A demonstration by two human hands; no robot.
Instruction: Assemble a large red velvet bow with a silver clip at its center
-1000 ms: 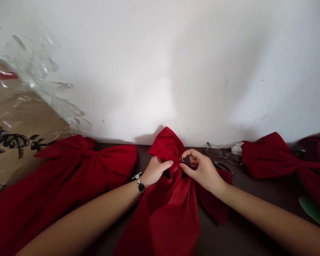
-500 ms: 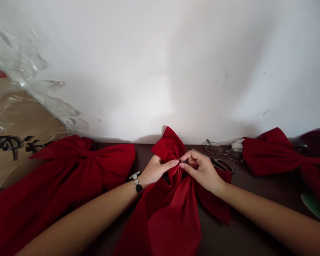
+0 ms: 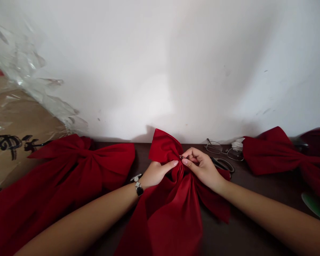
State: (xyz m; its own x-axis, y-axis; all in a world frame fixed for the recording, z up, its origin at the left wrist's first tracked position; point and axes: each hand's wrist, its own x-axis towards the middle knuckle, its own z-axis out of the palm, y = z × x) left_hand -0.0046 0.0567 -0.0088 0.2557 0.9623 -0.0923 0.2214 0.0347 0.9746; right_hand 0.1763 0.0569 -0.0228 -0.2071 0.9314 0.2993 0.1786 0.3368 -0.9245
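Observation:
A large red fabric bow (image 3: 176, 217) lies in front of me, its upper loop standing up and its tails spread toward me. My left hand (image 3: 155, 173) is closed on the bow's gathered middle, the thumb pressed on top and the other fingers hidden behind the cloth. Between the thumb and forefinger of my right hand (image 3: 204, 170) is a small shiny metal piece (image 3: 181, 156), too small to name exactly. It is at the bow's middle, just beyond my left thumb tip. A bracelet-like watch (image 3: 138, 185) sits on my left wrist.
Another red bow (image 3: 88, 160) lies to the left, and one more (image 3: 276, 153) to the right. Behind my right hand are scissors (image 3: 225, 164) and eyeglasses (image 3: 214, 146). A plastic-wrapped cardboard box (image 3: 24, 117) stands left. A white wall (image 3: 138, 71) rises behind the dark table (image 3: 245, 220).
The bow's upper loop has tipped to the left. My right fingers and the small metal piece have shifted slightly up and right, away from my left thumb.

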